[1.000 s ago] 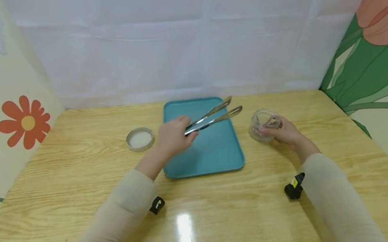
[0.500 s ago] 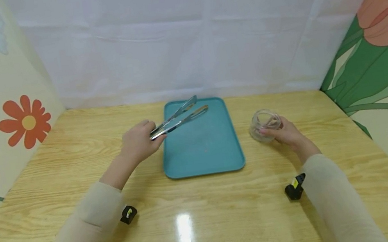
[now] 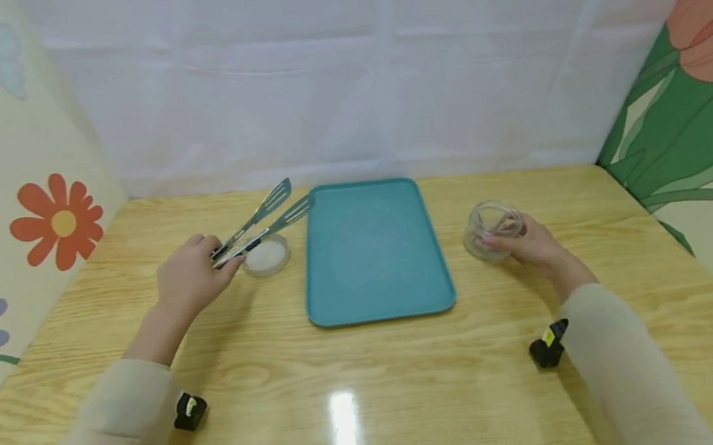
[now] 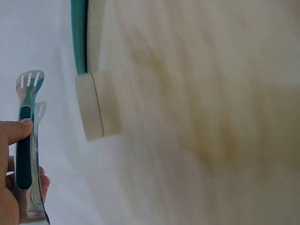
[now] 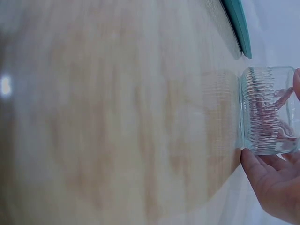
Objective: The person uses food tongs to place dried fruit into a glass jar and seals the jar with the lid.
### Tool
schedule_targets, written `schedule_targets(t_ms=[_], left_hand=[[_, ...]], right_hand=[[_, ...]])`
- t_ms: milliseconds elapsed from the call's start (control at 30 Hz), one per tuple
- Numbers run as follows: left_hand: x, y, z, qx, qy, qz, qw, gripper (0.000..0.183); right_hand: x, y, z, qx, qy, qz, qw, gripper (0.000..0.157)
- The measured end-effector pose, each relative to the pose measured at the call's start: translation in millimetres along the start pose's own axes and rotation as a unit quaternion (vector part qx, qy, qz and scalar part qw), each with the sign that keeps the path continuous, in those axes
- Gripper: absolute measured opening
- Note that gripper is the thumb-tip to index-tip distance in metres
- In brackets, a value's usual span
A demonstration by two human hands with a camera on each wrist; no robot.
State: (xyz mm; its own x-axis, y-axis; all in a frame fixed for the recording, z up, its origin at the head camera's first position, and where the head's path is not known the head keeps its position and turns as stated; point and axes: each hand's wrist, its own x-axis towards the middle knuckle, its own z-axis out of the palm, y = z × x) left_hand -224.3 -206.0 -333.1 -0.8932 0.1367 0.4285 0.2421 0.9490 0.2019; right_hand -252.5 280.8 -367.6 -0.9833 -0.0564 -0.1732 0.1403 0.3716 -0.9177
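Note:
My left hand (image 3: 189,278) grips a pair of metal tongs (image 3: 273,226) with slotted ends and dark grip pads. The tongs' arms stand apart with nothing between their tips, pointing toward the back and right. Beneath them on the table lies a round lid (image 3: 268,259), partly covered by the tongs in the head view. On the right, my right hand (image 3: 535,247) holds a clear ribbed glass jar (image 5: 262,112), thumb on one side and fingers on the other. The jar stands upright, uncovered, on the table. Some reddish-brown pieces (image 5: 283,97) show inside it; their kind is unclear.
A blue-green tray (image 3: 374,250) lies between my hands, with a tiny speck on it. Behind the wooden table (image 3: 421,388) hangs a white cloth (image 3: 334,66). Painted walls stand at left and right. Each wrist carries a small black camera (image 3: 190,411).
My left hand has carried the tongs leftward, from above the tray to over the lid. My right hand and the jar have stayed in place.

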Motion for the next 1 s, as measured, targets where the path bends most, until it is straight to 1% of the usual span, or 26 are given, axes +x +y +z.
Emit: schedule_targets(t_ms=[133, 267, 333, 467, 600, 700, 867, 1000], left_hand=[[-7.0, -14.8, -6.5, 0.003, -0.004, -0.044, 0.9990, 0.031], [-10.1, -26.8, -12.7, 0.010, -0.015, -0.084, 0.9963, 0.034], [-11.2, -32.8, -14.7, 0.018, -0.025, -0.101, 0.9944, 0.036], [-13.6, -44.1, -18.1, 0.029, -0.048, -0.136, 0.9891, 0.039], [-14.9, -53.2, -20.7, 0.028, -0.074, -0.177, 0.9810, 0.042], [-16.8, -59.8, -21.9, 0.028, -0.085, -0.194, 0.9768, 0.043], [-20.6, -68.9, -22.5, 0.033, -0.096, -0.202, 0.9740, 0.044], [-21.9, -71.7, -22.6, 0.034, -0.122, -0.222, 0.9668, 0.045]], right_hand=[[1, 0, -0.7, -0.005, -0.005, -0.008, 1.000, 0.080], [0, 0, -1.9, -0.006, -0.013, -0.019, 1.000, 0.081], [-1, 0, -2.1, -0.001, -0.006, -0.008, 1.000, 0.081], [-2, 1, -2.4, -0.011, -0.009, -0.007, 1.000, 0.083], [-4, -1, -2.2, -0.024, -0.014, -0.011, 1.000, 0.086], [-3, 0, -2.4, -0.026, -0.018, -0.007, 0.999, 0.086], [-3, 0, -3.0, -0.028, -0.020, -0.008, 0.999, 0.086], [-4, 0, -1.7, -0.033, -0.016, -0.012, 0.999, 0.085]])
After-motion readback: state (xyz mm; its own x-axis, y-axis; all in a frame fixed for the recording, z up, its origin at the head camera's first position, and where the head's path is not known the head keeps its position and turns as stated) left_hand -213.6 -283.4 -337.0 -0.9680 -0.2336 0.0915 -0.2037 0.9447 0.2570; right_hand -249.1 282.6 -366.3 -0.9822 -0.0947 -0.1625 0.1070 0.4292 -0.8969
